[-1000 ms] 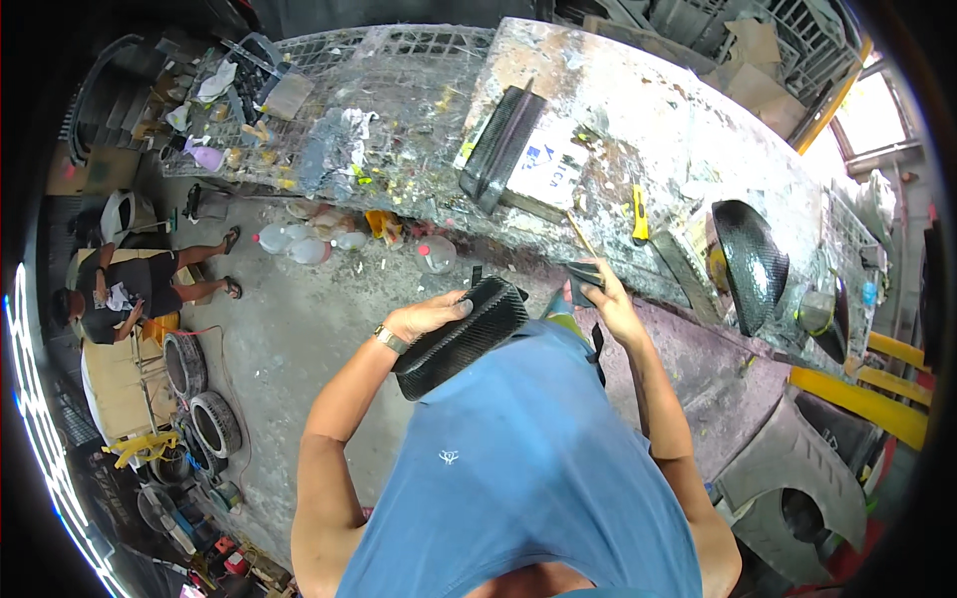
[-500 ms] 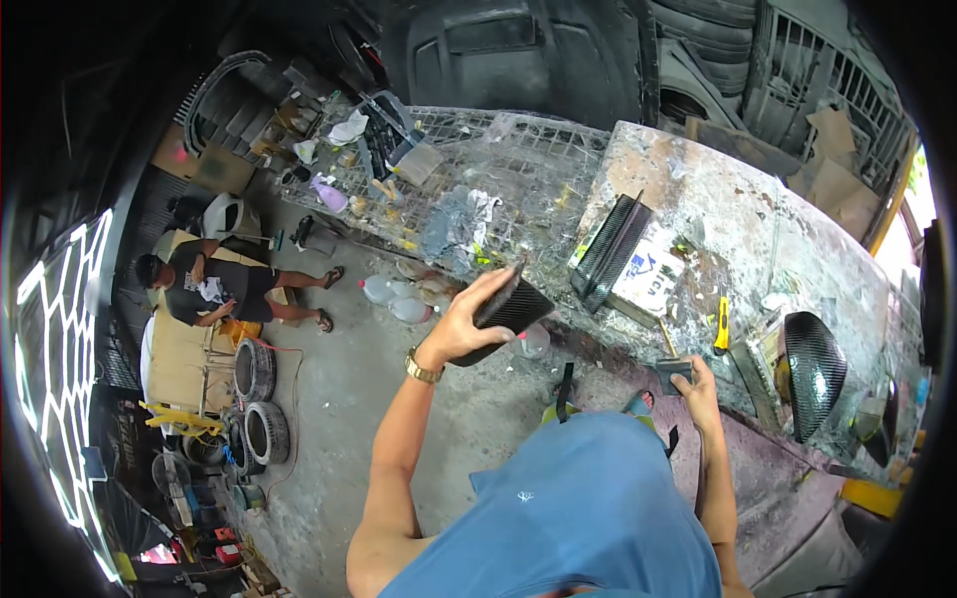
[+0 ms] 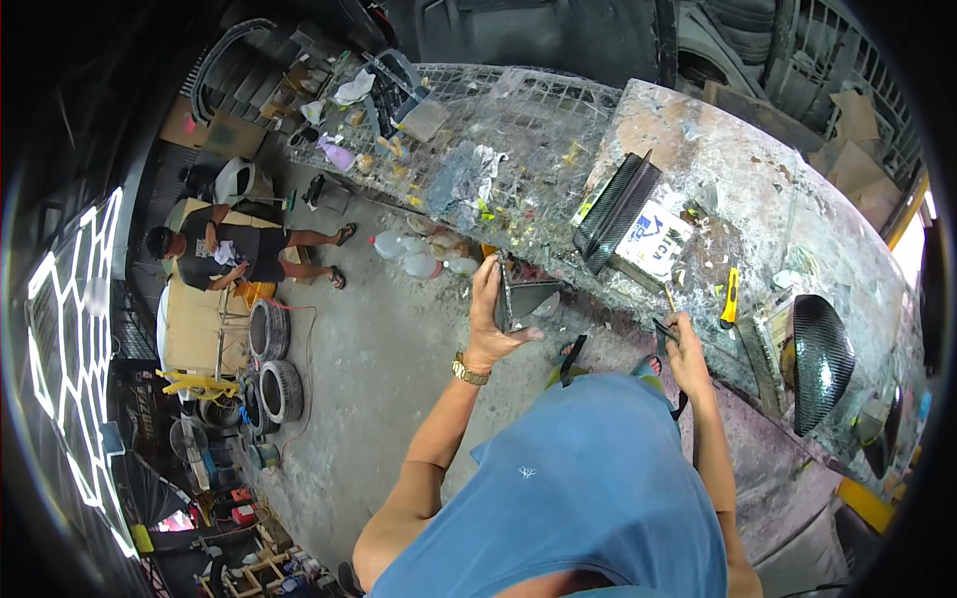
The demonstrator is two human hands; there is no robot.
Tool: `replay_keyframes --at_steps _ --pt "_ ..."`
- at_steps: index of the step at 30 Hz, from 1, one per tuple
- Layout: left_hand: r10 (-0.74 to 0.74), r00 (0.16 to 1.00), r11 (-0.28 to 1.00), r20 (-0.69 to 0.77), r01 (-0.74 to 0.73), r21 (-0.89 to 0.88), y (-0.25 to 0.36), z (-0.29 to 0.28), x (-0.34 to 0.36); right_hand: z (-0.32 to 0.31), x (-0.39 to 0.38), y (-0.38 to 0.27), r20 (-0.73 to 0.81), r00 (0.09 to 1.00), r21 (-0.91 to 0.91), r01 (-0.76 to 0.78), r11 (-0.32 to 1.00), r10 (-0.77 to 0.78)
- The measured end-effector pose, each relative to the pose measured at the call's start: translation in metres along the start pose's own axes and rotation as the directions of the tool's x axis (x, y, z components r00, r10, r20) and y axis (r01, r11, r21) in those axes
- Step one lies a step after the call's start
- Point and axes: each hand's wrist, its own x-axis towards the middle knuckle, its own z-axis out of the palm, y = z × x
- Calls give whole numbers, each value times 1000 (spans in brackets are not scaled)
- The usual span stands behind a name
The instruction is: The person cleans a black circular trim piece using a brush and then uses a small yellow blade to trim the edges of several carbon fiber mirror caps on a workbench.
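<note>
My left hand point(image 3: 490, 329) grips a dark carbon-fibre panel point(image 3: 530, 299), its thumb stretched out below and its fingers along the left side. The panel is turned so that one edge points up toward me, held off the bench over the floor. At the bench's front edge, my right hand point(image 3: 688, 357) pinches a small, thin, dark grey flat piece point(image 3: 665, 330), whose kind I cannot make out. Beyond it on the bench lie a long carbon-fibre part point(image 3: 618, 211) and a white printed box point(image 3: 655, 239). To the right lies a yellow utility knife point(image 3: 731, 297).
The worn workbench point(image 3: 758, 189) curves across in front of me. A glossy carbon-fibre shell point(image 3: 822, 364) rests at its right. Plastic bottles point(image 3: 419, 261) stand on the floor below. At the left, another person point(image 3: 214, 244) holds a cloth near several tyres point(image 3: 281, 391).
The panel in my left hand has turned from showing its woven face to nearly edge-on. My right hand has tilted its flat piece. The view has shifted slightly.
</note>
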Motion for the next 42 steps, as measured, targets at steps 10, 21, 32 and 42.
replay_keyframes --at_steps 10,21,32,42 --pt "45 999 991 19 -47 127 24 16 -17 -18 4 2 203 979 162 -42 986 8" --pt "188 981 914 40 -190 358 43 39 -36 -41 3 -46 563 827 434 -290 853 -5" --pt "224 973 912 51 -228 341 58 54 -47 -28 -5 -42 508 858 553 -390 736 73" --pt "167 979 936 117 -194 294 67 61 -47 -17 -1 -4 94 995 324 -70 944 41"
